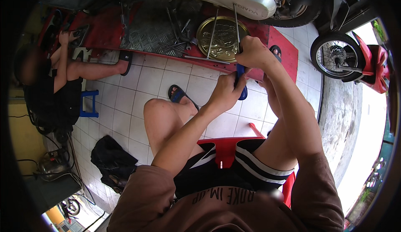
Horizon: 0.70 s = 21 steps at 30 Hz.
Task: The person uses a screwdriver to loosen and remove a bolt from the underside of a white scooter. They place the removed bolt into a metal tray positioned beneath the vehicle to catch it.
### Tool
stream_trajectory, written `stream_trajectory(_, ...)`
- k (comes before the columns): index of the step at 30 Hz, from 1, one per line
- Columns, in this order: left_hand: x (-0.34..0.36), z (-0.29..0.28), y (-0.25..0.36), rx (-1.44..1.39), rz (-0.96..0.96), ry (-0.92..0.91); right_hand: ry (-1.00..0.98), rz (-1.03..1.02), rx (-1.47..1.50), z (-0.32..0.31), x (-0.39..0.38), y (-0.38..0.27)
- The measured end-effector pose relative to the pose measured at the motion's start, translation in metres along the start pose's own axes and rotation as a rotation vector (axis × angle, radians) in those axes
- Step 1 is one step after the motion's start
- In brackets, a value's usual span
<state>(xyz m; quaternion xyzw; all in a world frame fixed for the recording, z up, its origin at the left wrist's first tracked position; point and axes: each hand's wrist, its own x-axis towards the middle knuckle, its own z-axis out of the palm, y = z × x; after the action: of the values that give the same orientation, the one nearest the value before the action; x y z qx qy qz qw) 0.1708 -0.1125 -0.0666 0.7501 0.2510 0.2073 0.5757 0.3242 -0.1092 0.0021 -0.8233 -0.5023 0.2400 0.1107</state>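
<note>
My left hand (227,91) is closed around a blue-handled tool (242,93), whose kind I cannot make out. Just above it, my right hand (252,53) is closed too; its fingers hide what they grip. A thin metal rod (236,25) runs from beside that hand up towards the silver cover of a motorcycle (255,6). By my hands, a round gold-coloured tray (203,33) rests on the red platform. Across the tray lies a T-handle wrench (212,35), its crossbar along the platform's near edge. Something flat and reddish (256,74) shows beneath my right wrist.
Several spanners (177,27) lie on a dark tread plate (144,33) of the red platform (288,48). At the left another person (52,77) sits beside a blue stool (90,103). Dark cloth (110,159) lies on the tiles. A red motorcycle (371,60) stands at the right.
</note>
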Motion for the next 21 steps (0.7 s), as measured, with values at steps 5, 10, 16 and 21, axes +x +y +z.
stream_trajectory(5,-0.0004,-0.0002,0.0001,0.014,0.0,-0.006,-0.015,0.025,0.027,-0.0015,-0.002,-0.002)
stream_trajectory(10,-0.0004,0.0,0.0002,0.025,0.025,-0.004,-0.002,0.034,0.048,0.0016,-0.0008,0.0026)
stream_trajectory(16,-0.0011,-0.0012,0.0014,0.013,0.011,-0.011,-0.017,0.052,0.096,-0.0009,-0.0047,-0.0006)
stream_trajectory(21,-0.0015,-0.0007,0.0027,-0.007,0.0,-0.006,-0.011,0.011,0.068,-0.0016,-0.0045,0.0004)
